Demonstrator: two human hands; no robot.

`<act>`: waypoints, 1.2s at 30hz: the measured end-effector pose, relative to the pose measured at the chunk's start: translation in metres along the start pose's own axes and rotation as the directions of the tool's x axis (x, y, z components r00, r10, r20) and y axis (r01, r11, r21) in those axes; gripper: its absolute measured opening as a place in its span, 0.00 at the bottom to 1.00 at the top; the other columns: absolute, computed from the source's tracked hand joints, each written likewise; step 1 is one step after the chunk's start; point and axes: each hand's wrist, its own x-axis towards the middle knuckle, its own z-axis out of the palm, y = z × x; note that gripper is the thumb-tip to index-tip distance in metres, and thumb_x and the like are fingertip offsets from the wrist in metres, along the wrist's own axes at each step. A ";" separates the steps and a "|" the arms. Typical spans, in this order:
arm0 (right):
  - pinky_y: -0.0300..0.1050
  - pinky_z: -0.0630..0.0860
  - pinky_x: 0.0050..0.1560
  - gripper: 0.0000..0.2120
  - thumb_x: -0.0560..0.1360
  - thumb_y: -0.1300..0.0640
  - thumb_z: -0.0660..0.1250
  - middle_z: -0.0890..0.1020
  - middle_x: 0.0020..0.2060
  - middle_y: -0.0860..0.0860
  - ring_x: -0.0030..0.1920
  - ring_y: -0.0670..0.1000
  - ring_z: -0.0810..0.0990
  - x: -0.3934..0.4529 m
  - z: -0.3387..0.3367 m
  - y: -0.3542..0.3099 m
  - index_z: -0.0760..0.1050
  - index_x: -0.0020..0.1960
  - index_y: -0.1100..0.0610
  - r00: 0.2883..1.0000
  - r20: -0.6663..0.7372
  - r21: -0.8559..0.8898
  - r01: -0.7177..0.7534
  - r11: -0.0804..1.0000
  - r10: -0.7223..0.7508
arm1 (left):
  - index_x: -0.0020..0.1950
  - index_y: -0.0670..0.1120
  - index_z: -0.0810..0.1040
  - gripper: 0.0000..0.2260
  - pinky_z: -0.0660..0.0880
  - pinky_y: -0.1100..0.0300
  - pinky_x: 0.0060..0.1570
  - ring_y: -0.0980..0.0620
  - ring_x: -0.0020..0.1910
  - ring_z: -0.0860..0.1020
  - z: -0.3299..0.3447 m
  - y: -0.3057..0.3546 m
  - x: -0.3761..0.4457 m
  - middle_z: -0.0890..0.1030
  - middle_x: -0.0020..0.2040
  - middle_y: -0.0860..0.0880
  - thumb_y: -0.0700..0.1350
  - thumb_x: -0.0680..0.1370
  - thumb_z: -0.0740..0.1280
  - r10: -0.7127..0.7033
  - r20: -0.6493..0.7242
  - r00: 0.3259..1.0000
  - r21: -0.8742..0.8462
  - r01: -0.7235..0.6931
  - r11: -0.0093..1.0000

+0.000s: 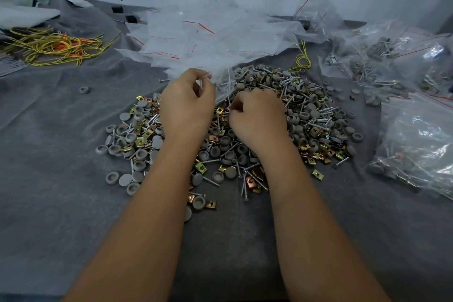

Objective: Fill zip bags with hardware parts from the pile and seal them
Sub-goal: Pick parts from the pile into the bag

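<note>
Grey caps (137, 175), brassy, perhaps coppery clips (317, 174), grey cloth (54, 154).

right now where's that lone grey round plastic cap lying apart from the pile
In the head view, the lone grey round plastic cap lies on the grey cloth, left of the hardware pile and below the yellow wire bundle.

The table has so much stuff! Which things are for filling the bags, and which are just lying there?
For the job:
- pile of screws, caps and clips
- bag the left hand pinches
- right hand, picking in the pile
- empty bags
- filled bags

Just lying there:
- yellow strings
- lone grey cap
</note>
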 end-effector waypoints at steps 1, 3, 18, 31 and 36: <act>0.52 0.68 0.58 0.12 0.74 0.51 0.63 0.79 0.52 0.52 0.58 0.57 0.71 0.000 0.001 -0.001 0.79 0.54 0.54 1.000 0.024 -0.066 0.017 0.998 -0.016 | 0.51 0.52 0.82 0.12 0.61 0.61 0.30 0.59 0.25 0.68 0.001 -0.001 0.000 0.68 0.24 0.54 0.50 0.75 0.60 -0.016 0.018 1.000 0.011 0.015 1.000; 0.52 0.65 0.59 0.13 0.73 0.48 0.64 0.78 0.53 0.52 0.59 0.57 0.69 0.000 0.001 -0.002 0.78 0.54 0.53 0.999 0.035 -0.112 0.028 0.993 -0.024 | 0.49 0.54 0.81 0.09 0.62 0.61 0.30 0.59 0.25 0.68 0.001 -0.002 0.001 0.69 0.25 0.55 0.49 0.75 0.62 -0.044 0.044 0.998 0.034 0.043 0.998; 0.54 0.61 0.57 0.10 0.74 0.47 0.65 0.76 0.54 0.51 0.60 0.57 0.65 0.000 0.005 -0.003 0.78 0.50 0.52 0.999 -0.049 -0.169 -0.011 0.986 0.003 | 0.45 0.54 0.79 0.05 0.64 0.59 0.31 0.56 0.27 0.69 0.002 -0.003 0.001 0.71 0.28 0.54 0.48 0.78 0.64 -0.088 0.140 0.986 0.071 0.079 0.994; 0.50 0.76 0.48 0.04 0.74 0.59 0.68 0.78 0.40 0.44 0.45 0.50 0.78 0.000 -0.007 -0.009 0.77 0.44 0.50 0.902 -0.406 0.554 0.115 0.825 0.147 | 0.47 0.55 0.80 0.06 0.63 0.59 0.31 0.57 0.26 0.68 0.001 -0.003 0.001 0.71 0.27 0.54 0.47 0.77 0.63 -0.082 0.136 0.987 0.045 0.077 0.996; 0.39 0.71 0.53 0.04 0.72 0.59 0.72 0.70 0.52 0.48 0.54 0.50 0.73 0.002 0.003 -0.009 0.80 0.47 0.54 0.894 -0.448 0.454 0.218 0.864 0.010 | 0.49 0.52 0.81 0.07 0.63 0.60 0.29 0.61 0.24 0.67 0.002 -0.002 0.000 0.72 0.27 0.54 0.48 0.78 0.63 -0.019 0.176 0.984 -0.031 0.025 0.999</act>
